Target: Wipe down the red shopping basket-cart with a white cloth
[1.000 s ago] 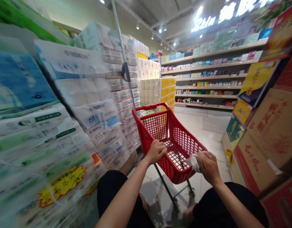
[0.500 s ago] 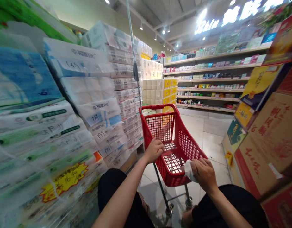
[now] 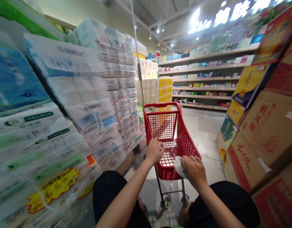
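Observation:
A red plastic shopping cart (image 3: 187, 139) stands in front of me, between my knees, with its perforated basket on dark metal legs and small wheels. My left hand (image 3: 155, 151) is closed over the basket's left rim, fingers curled inward. At the near right corner, my right hand (image 3: 194, 171) grips a crumpled white cloth or tissue (image 3: 179, 167) against the rim. The basket's mesh floor shows between the two hands. A thin metal pole (image 3: 135, 41) with a dark sleeve rises from the cart's far left corner.
Stacked tissue packs (image 3: 89, 107) with handwritten prices line the left side closely. Cardboard cartons (image 3: 262, 133) and boxes crowd the right. Pale floor tiles (image 3: 206, 142) run ahead to shelves (image 3: 202, 77) of small goods. A yellow price sign (image 3: 54, 186) hangs at lower left.
The cart has turned slightly and now points straighter ahead. My right hand and the white cloth have shifted left in view. The shelves and stacks have slid left too.

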Demonstrator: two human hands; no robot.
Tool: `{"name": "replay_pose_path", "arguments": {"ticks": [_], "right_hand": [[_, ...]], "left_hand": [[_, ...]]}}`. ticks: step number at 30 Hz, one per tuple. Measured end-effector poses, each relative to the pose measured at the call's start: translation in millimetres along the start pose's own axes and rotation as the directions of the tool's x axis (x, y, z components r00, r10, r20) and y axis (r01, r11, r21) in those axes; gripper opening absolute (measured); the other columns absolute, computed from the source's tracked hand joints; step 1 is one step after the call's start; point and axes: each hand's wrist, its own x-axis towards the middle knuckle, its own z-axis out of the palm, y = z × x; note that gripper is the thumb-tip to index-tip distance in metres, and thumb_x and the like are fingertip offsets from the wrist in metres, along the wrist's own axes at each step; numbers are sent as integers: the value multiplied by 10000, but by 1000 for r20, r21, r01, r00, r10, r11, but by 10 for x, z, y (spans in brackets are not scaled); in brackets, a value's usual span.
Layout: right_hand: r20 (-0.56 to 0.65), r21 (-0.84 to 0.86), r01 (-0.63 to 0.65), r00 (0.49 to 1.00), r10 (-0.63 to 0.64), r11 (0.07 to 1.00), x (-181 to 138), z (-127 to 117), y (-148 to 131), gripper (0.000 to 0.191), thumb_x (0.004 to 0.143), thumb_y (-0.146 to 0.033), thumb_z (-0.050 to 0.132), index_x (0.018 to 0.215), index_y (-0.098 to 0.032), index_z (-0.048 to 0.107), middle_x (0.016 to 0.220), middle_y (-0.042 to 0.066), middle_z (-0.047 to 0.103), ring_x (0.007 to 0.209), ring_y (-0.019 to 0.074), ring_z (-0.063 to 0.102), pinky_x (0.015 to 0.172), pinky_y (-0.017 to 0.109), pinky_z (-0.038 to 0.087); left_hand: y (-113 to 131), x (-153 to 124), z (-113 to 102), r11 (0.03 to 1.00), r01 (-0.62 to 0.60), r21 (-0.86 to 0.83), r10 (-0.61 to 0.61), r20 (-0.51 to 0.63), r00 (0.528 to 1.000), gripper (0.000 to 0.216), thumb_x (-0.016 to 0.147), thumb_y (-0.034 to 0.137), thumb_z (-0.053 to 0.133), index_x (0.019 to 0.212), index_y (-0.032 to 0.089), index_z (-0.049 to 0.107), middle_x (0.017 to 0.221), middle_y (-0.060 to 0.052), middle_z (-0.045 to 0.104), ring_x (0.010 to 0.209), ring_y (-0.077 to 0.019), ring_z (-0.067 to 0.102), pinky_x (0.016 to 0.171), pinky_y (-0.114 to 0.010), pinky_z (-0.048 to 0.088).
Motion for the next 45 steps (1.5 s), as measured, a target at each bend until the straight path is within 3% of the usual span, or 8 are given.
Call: {"name": "replay_pose_path", "arguments": {"ticks": [3,6,10,15,25,32,38,45], "right_hand": [[10,-30,-3,1000,3,1000,46,12,-15,295,982,-276,376,760,-202,557,687,23,587,750,177,498,824,355,288],[30,-54,-3,1000,5,999,80,35,-31,286,983,-286,380,778,-201,560,694,22,583,743,182,488,801,357,283],[46,-52,12,999,-10,999,89,55,-52,280,983,-287,377,787,-200,556,721,28,589,750,188,486,786,357,281],[71,8,111,991,-111,994,61,61,19,263,993,-311,367,870,-196,570,817,41,624,810,184,504,817,345,292],[136,55,161,976,-167,985,136,106,607,240,983,-375,389,913,-213,551,896,42,624,944,205,518,917,352,326],[105,46,168,979,-172,985,359,243,247,236,981,-357,399,863,-208,539,832,34,626,853,192,515,900,342,337],[93,95,222,969,-230,971,384,197,-108,248,985,-333,396,840,-204,550,783,34,624,802,176,536,848,324,342],[192,306,405,860,-472,862,532,134,98,292,996,-330,354,912,-211,607,902,41,670,898,169,581,898,345,395]], "left_hand": [[272,-133,47,999,-26,41,27,-10,1000,65,855,244,521,843,216,579,920,-28,651,1035,-206,560,1102,-414,265],[471,-264,86,994,-56,97,51,55,997,138,914,273,449,871,212,565,815,-25,663,798,-182,601,930,-368,372],[520,-355,117,978,-116,176,97,109,989,241,971,289,347,878,202,552,722,-29,665,681,-178,603,772,-335,365],[381,-312,126,959,-173,223,147,128,981,291,985,312,318,852,198,550,704,-31,668,655,-177,604,721,-325,337],[152,-2,304,946,-208,249,180,132,975,342,985,308,321,789,189,575,697,-42,666,640,-170,594,751,-322,359],[-230,113,216,954,-140,265,114,111,987,386,973,288,341,715,179,607,712,-57,683,682,-167,594,846,-333,367],[-456,-96,-20,971,-113,209,100,70,992,411,960,347,369,661,203,611,662,-22,666,651,-149,561,894,-329,345],[-638,-445,-303,983,-155,99,142,126,982,383,919,276,373,571,196,513,549,23,564,540,-114,429,805,-291,343]]}}
